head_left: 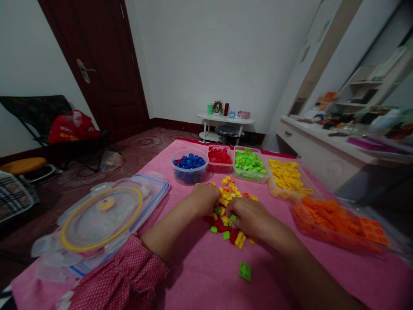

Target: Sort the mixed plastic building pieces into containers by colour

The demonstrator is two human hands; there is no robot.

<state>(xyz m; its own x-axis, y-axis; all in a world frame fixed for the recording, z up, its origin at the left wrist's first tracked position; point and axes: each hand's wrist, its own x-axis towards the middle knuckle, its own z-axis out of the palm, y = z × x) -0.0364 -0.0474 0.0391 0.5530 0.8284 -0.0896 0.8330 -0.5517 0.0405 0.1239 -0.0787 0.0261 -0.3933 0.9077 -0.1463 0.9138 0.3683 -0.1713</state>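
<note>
A mixed pile of small building blocks [227, 199], mostly yellow with some green, red and orange, lies on the pink cloth [193, 267]. My left hand [206, 200] reaches into its left side with fingers curled down; the fingertips are largely hidden. On the right side of the pile, my right hand [250, 217] bends its fingers in among the blocks. What either hand pinches, if anything, cannot be made out. Nearer to me, a single green block [245, 271] lies apart from the pile.
Behind the pile stand containers of blue [189, 177], red [220, 167] and green blocks [249, 175]. Yellow [284, 193] and orange blocks [338, 245] fill containers at right. Clear lids [101, 219] are stacked at left. A white dresser [309, 137] stands beyond the table's right side.
</note>
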